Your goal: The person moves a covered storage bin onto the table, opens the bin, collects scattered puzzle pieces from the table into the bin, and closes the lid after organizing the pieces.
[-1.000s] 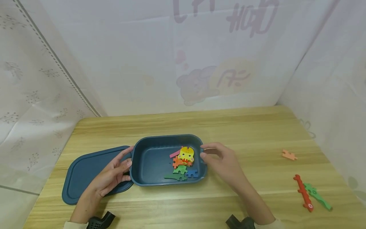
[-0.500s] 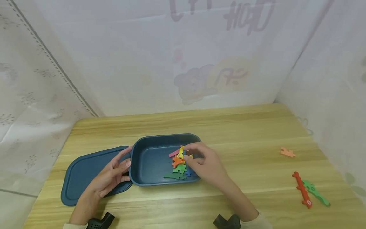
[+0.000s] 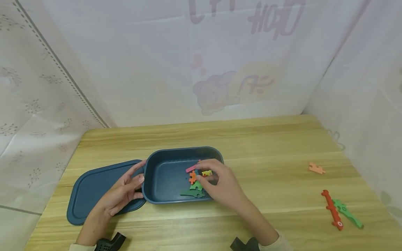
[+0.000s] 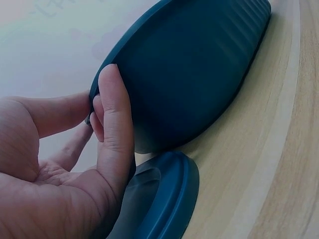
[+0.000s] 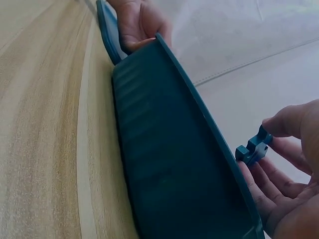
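In the head view my left hand [image 3: 124, 193] holds the left end of a dark blue box [image 3: 163, 201], thumb at the rim. My right hand [image 3: 221, 179] is over the box's right half. In the right wrist view it pinches a small blue puzzle piece [image 5: 255, 147] between thumb and fingers, above the rim. Below and beside it in the box lie an orange puzzle piece [image 3: 192, 177], a pink piece [image 3: 190, 168], a light green piece [image 3: 196, 185], a dark green piece [image 3: 191, 192] and a yellow piece [image 3: 207, 173], partly hidden by the hand.
A matching blue lid [image 3: 91, 191] lies at the left, its right end beneath my left hand. Toward the table's right side lie a pale orange puzzle piece [image 3: 316, 168], a red animal-shaped piece [image 3: 332, 210] and a green piece [image 3: 348, 213]. Fabric [image 3: 150, 69] hangs behind the wooden table.
My right hand has moved left from the box's right rim to over the pieces inside, covering much of the yellow one. My left hand keeps its hold on the box.
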Motion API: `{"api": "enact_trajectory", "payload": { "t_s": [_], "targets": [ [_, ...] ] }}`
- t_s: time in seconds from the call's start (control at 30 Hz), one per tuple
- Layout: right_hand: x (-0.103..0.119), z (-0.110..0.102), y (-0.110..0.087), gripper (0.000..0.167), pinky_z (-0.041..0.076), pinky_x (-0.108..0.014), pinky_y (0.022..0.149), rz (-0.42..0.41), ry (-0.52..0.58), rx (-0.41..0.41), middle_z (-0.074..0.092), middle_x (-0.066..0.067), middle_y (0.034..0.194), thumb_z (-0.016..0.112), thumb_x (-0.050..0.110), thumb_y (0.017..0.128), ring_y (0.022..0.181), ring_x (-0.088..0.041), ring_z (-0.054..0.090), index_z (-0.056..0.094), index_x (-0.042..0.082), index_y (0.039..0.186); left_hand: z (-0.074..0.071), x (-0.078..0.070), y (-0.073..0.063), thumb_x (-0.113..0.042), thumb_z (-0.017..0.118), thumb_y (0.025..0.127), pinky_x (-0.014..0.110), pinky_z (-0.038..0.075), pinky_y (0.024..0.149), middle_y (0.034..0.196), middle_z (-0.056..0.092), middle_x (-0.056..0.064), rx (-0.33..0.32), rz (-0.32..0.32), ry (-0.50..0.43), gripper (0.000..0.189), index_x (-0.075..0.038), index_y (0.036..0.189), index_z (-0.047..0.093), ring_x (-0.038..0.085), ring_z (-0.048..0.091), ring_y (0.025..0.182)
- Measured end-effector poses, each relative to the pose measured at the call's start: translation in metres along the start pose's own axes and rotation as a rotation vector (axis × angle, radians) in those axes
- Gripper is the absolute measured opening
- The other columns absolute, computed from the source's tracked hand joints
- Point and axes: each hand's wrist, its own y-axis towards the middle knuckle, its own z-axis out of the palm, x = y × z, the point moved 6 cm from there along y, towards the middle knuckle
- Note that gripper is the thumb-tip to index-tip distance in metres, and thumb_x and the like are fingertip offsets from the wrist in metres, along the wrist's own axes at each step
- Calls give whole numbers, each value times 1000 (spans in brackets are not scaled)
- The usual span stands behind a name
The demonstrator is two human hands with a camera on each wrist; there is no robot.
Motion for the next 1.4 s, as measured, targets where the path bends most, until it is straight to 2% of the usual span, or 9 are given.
{"api": "enact_trajectory", "payload": {
  "t_s": [0.2, 0.4, 0.5, 0.6, 0.8, 0.9, 1.0, 1.23, 1.4],
  "targets": [
    [4, 0, -2, 29, 66, -31, 82, -107, -123, -18, 69, -9, 135, 77, 3, 95, 104, -23, 75, 75, 7, 124, -1, 1, 0, -9, 39, 116, 25, 64, 86, 138, 64, -7, -9, -13, 7, 63, -30, 170, 13, 7, 70, 114],
    [9, -2, -4, 34, 60, -32, 73, -172, -234, -38, 69, -1, 139, 76, 1, 93, 129, -25, 67, 77, 19, 121, -2, 1, 1, -9, 39, 116, 26, 64, 86, 142, 63, -6, 0, -5, 8, 63, -31, 169, 15, 8, 70, 115],
    [9, -6, -4, 33, 61, -33, 82, -162, -249, -63, 68, 3, 139, 76, 2, 94, 133, -24, 64, 77, 23, 119, -1, 1, 1, -9, 39, 116, 25, 64, 86, 140, 64, -7, 2, -5, 1, 62, -31, 169, 15, 7, 70, 114],
    [9, -12, -5, 29, 61, -39, 98, -145, -271, -96, 70, 5, 134, 77, 4, 95, 129, -20, 66, 77, 22, 117, -1, 1, 1, -8, 38, 116, 24, 64, 86, 136, 65, -7, 8, -6, -16, 62, -31, 169, 15, 7, 70, 112],
    [7, -25, -8, 25, 63, -39, 91, -106, -298, -136, 72, -1, 132, 78, 6, 95, 109, -21, 69, 77, 16, 118, 0, 1, 1, -9, 39, 116, 24, 64, 86, 135, 65, -8, 1, -16, -12, 63, -31, 169, 13, 7, 71, 112],
    [9, -28, -8, 26, 63, -39, 92, -115, -304, -137, 72, -3, 130, 77, 6, 95, 107, -25, 69, 76, 14, 119, 0, 2, 1, -9, 39, 116, 24, 64, 86, 136, 65, -8, -4, -18, -4, 62, -32, 169, 14, 6, 70, 112],
    [10, -30, -10, 29, 63, -42, 95, -116, -342, -151, 72, -1, 129, 79, 8, 94, 113, -24, 70, 75, 14, 122, 0, 2, 0, -9, 39, 116, 25, 64, 86, 137, 65, -8, 1, -14, -3, 62, -32, 169, 15, 7, 70, 113],
    [10, -35, -16, 32, 63, -45, 98, -96, -552, -234, 71, 0, 130, 81, 17, 93, 120, -20, 70, 73, 17, 125, 0, 2, 0, -8, 38, 116, 25, 64, 86, 139, 65, -7, 16, -5, -17, 62, -31, 169, 14, 7, 70, 114],
    [4, -42, -21, 31, 63, -48, 99, -66, -591, -257, 71, 0, 129, 82, 18, 93, 120, -22, 71, 75, 15, 124, 0, 1, 0, -8, 37, 116, 25, 64, 87, 140, 65, -7, 23, -8, -26, 63, -31, 170, 12, 8, 71, 115]
  ]
}}
